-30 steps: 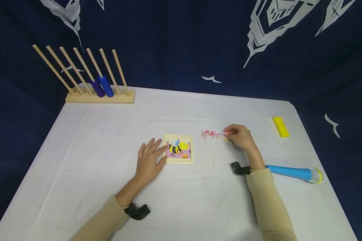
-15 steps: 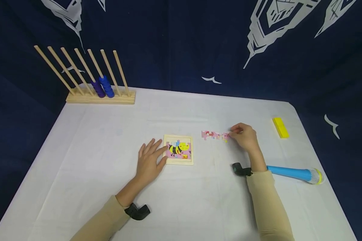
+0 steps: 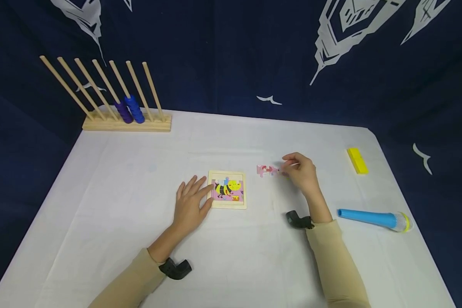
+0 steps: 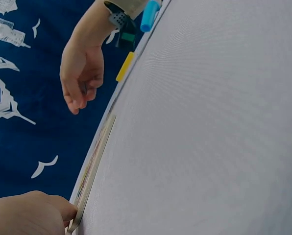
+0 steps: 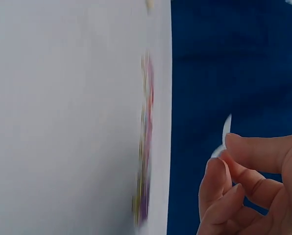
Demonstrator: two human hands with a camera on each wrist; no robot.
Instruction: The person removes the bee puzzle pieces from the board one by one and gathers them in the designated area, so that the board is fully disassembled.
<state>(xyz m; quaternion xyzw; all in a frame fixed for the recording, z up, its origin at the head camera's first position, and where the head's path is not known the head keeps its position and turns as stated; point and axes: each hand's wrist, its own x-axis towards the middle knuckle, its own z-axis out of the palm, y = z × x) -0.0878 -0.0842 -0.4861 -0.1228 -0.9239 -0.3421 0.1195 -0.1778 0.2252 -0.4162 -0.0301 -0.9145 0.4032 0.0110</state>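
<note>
My left hand (image 3: 190, 209) lies with fingers spread beside a small square wooden jigsaw puzzle (image 3: 227, 190) that pictures a yellow and black bee. Its index finger and thumb touch the frame's left edge, which the left wrist view shows side-on. My right hand (image 3: 300, 173) hovers over a row of loose pink puzzle pieces (image 3: 267, 170), partly covering their right end. In the right wrist view the pieces (image 5: 147, 127) lie blurred on the table, apart from the fingers. The right fingers (image 5: 219, 181) are loosely curled with nothing seen between them.
A wooden peg rack (image 3: 127, 124) with purple and blue beads stands at the back left. On the right lie a yellow block (image 3: 357, 161) and a blue toy microphone (image 3: 373, 218). A dark blue curtain (image 3: 223, 55) hangs behind the white table (image 3: 111, 192).
My right hand first drew back rightward from the pieces, then moved left and up over them, hiding the right-hand ones. The left hand has stayed on the puzzle frame.
</note>
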